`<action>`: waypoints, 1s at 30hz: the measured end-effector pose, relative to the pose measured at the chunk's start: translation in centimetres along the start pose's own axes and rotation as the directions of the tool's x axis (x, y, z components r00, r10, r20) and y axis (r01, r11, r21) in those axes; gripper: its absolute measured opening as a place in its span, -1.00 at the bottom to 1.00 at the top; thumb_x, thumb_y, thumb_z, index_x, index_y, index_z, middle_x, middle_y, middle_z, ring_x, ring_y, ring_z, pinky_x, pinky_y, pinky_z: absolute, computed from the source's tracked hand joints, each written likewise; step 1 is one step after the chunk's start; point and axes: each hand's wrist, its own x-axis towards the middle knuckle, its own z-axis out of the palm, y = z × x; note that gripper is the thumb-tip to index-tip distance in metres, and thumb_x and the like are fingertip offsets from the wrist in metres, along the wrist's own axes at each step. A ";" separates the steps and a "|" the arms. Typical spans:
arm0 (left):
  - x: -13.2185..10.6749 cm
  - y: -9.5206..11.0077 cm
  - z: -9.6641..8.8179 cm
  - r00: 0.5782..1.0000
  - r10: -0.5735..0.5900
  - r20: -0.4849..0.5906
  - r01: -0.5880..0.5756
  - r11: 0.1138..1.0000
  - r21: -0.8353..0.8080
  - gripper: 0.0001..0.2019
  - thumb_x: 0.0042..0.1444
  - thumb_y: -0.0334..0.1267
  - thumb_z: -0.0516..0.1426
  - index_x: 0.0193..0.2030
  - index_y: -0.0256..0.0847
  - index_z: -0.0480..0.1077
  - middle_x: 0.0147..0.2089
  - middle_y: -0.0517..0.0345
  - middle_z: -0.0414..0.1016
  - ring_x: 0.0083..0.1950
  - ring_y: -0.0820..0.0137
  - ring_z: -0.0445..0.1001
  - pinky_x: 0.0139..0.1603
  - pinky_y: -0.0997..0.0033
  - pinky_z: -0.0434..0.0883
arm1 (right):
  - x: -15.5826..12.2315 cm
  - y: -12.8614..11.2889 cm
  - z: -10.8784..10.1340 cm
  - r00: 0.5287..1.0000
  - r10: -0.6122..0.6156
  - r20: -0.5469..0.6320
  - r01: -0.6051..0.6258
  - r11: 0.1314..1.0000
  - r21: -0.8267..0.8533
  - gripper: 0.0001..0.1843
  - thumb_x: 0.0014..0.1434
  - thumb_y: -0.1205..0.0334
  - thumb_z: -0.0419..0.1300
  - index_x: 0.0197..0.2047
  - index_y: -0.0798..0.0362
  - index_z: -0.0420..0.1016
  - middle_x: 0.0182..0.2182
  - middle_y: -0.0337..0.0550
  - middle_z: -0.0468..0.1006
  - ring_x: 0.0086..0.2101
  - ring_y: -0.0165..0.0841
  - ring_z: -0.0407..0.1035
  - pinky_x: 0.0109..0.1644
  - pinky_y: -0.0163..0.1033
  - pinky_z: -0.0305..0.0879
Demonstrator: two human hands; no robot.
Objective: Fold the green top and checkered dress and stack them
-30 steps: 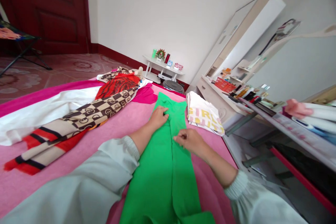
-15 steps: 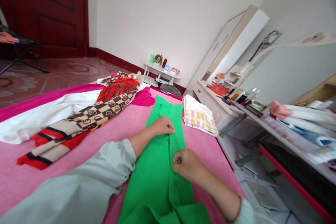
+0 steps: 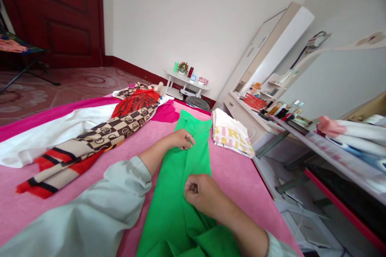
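green garment (image 3: 170, 217) lies flat on pink bedspread (image 3: 126, 146), running lengthwise under both hands; right hand (image 3: 200, 192) fisted tight on its centre fold, left hand (image 3: 181, 139) further up same fold, pinching or pressing cannot tell; judged light, soft, limp, best taken at fold beside knuckles.

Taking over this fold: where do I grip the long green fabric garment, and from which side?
Pinch the raised lengthwise crease of the long green fabric garment, from above. It lies flat on the pink bed cover, so only that ridge offers a pinch; the right hand pinches it there, the left hand rests further along.
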 end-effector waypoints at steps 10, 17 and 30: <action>2.6 -2.4 2.4 0.879 0.096 -0.468 -0.051 0.993 0.108 -0.62 0.08 -0.30 0.16 0.08 -0.21 0.44 -0.05 0.02 0.48 -0.44 0.50 0.42 -0.49 0.49 0.43 | 9.1 4.7 -6.4 0.890 -0.194 -0.412 0.121 0.973 -0.198 -0.86 0.00 0.38 0.11 -0.41 0.08 0.50 -0.43 -0.19 0.53 -0.36 -0.37 0.40 -0.26 -0.32 0.27; 2.6 -2.7 2.6 0.813 0.283 -0.509 -0.056 0.908 0.415 -0.79 0.06 -0.42 0.12 -0.22 -0.20 0.57 -0.25 0.10 0.54 -0.23 0.38 0.45 -0.09 0.39 0.39 | 20.3 7.9 -8.9 0.838 0.001 -0.545 -0.076 0.990 -0.116 -0.67 0.02 0.48 0.04 -0.15 0.15 0.48 -0.32 -0.13 0.60 -0.36 -0.39 0.48 -0.23 -0.33 0.36; 2.7 -2.5 2.9 0.831 0.178 -0.528 0.083 0.897 0.434 -0.85 -0.04 -0.34 0.15 -0.33 -0.17 0.54 -0.26 0.10 0.50 -0.28 0.36 0.45 -0.27 0.43 0.35 | 27.9 6.9 -7.6 0.902 -0.110 -0.417 -0.034 0.946 -0.322 -0.56 -0.01 0.43 0.19 -0.03 -0.04 0.51 -0.13 -0.11 0.58 -0.08 -0.21 0.42 0.03 -0.20 0.26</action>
